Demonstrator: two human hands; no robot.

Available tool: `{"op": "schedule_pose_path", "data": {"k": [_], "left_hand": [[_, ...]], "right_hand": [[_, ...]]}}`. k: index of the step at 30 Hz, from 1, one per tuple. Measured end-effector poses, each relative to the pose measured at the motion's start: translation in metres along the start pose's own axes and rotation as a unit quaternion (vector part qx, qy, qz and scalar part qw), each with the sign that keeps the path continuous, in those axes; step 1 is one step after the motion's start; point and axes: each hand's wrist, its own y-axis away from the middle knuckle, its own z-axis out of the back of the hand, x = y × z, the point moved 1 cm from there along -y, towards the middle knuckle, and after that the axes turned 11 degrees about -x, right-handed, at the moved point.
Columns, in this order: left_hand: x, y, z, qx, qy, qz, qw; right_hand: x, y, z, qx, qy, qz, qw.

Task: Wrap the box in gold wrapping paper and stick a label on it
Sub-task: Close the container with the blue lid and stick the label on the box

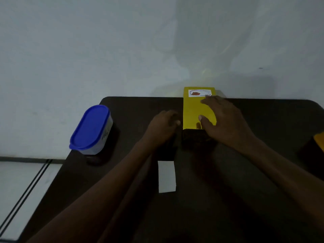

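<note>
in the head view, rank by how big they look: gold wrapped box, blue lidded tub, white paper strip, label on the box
1. Blue lidded tub and gold wrapped box: look alike, box partly hidden
2. White paper strip
3. Label

A pale, bluish-grey wall point(87, 50) fills the upper half of the view, lit dimly and unevenly; soft shadows are cast across its right part, and a faint yellowish glow is seen low on it, just above the far edge of the table. A small dark mark is seen on the wall at the right. A dark table point(228, 190) with rounded far corners is set against the wall and takes up most of the lower half. At the lower left, a light floor point(17, 181) is seen, crossed by two thin dark parallel lines running diagonally. A dark strip is seen where wall and floor meet.
</note>
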Motion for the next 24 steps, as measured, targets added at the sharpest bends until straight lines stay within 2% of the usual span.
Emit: {"op": "schedule_pose_path", "data": {"k": [3,7,9,12,16,22,24], "left_hand": [[0.006,0.030,0.016,0.040,-0.051,-0.012,0.998],[0.007,0.066,0.027,0.150,-0.101,-0.005,0.984],[0.011,0.083,0.025,0.170,-0.122,0.000,0.978],[0.015,0.100,0.020,0.132,-0.133,-0.017,0.982],[0.019,0.104,0.018,0.084,-0.108,0.004,0.991],[0.015,0.101,0.023,0.061,-0.046,0.151,0.986],[0.008,0.098,0.028,0.045,0.024,0.198,0.979]], "right_hand": [[0.036,0.018,0.007,-0.001,0.005,0.009,1.000],[0.077,0.051,0.000,0.108,-0.032,-0.050,0.992],[0.088,0.068,-0.012,0.182,-0.035,-0.069,0.980],[0.096,0.088,-0.030,0.256,-0.028,-0.098,0.961],[0.102,0.091,-0.045,0.241,-0.032,-0.152,0.958],[0.111,0.087,-0.052,0.244,-0.048,-0.260,0.933],[0.112,0.083,-0.049,0.231,-0.043,-0.284,0.930]]}}
